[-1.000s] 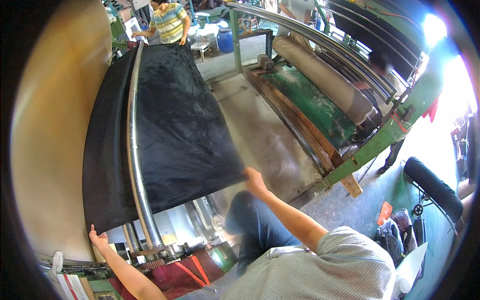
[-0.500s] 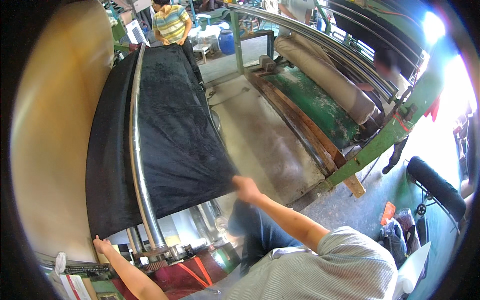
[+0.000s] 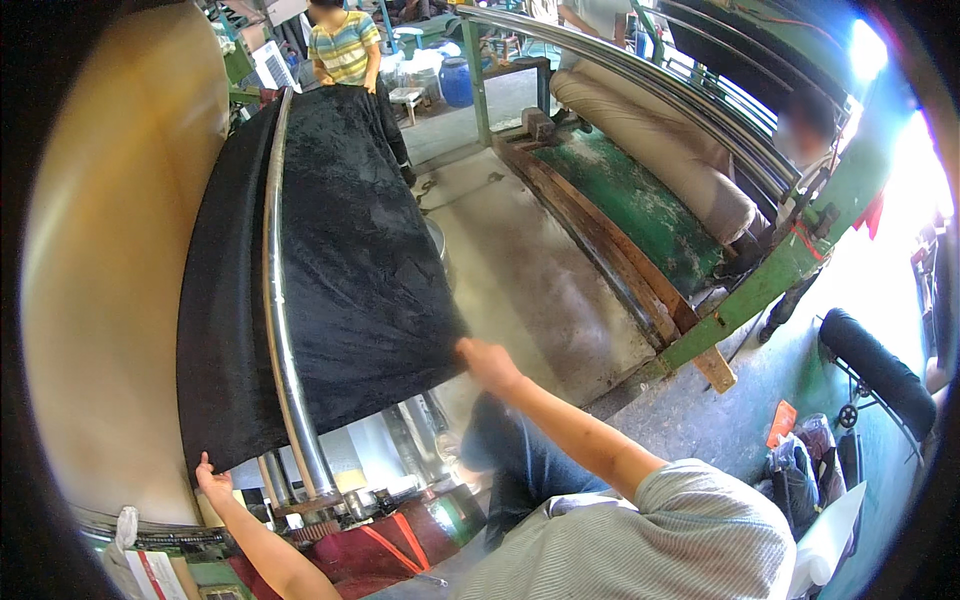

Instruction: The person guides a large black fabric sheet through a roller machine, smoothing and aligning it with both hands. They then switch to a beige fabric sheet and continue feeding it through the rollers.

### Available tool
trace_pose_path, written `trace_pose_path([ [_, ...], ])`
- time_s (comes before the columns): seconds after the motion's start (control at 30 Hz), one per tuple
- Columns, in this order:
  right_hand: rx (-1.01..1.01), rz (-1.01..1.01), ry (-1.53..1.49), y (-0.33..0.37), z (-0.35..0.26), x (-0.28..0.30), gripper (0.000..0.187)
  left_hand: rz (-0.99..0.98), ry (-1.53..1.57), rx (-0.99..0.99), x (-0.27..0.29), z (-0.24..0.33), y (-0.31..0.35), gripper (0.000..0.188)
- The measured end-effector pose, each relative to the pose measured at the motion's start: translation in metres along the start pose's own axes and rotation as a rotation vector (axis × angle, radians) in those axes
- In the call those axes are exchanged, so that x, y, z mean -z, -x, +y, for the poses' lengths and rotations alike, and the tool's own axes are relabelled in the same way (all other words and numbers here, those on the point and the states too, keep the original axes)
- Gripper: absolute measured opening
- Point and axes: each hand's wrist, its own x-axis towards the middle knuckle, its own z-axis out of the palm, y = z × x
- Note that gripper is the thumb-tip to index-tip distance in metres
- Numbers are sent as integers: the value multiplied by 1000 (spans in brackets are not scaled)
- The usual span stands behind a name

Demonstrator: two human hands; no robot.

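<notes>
A wide sheet of black velvety fabric (image 3: 360,250) stretches from me to the far end of the machine, passing a long shiny metal roller (image 3: 275,300). My right hand (image 3: 490,368) is closed on its near right corner and pulls the edge taut, slightly blurred. At the near left corner, beside the large tan drum (image 3: 110,270), my left hand (image 3: 214,482) pinches the fabric's edge with one digit pointing up; part of its grip is hidden. A co-worker in a striped shirt (image 3: 345,50) has both hands at the fabric's far end.
Below the fabric's near edge are metal rollers (image 3: 412,435) and a dark red machine part (image 3: 350,550) with an orange strap. To the right, a green frame (image 3: 740,310) carries a beige fabric roll (image 3: 650,145); another person stands behind it. A black roll (image 3: 875,370) rests on a wheeled cart.
My left hand has moved slightly up and right with the fabric's corner. My right hand has shifted a little up and left. The person behind the green frame has moved right.
</notes>
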Motion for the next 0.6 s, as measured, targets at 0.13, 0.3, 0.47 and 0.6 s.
trace_pose_path([
  [0.13, -37, 235, 113, -9, 21, 6, 14, 135, -8, -74, 19, 11, 4, 28],
  [0.3, 4, 209, -10, 7, 56, 1, 7, 315, 24, -115, -23, -1, 45, 30],
  [0.47, -207, -39, -149, 23, 21, -2, 19, 369, -36, -254, -4, 1, 34, 29],
  [0.6, -165, -7, -213, 26, 8, 0, 19, 319, 31, -332, 33, 0, -18, 34],
])
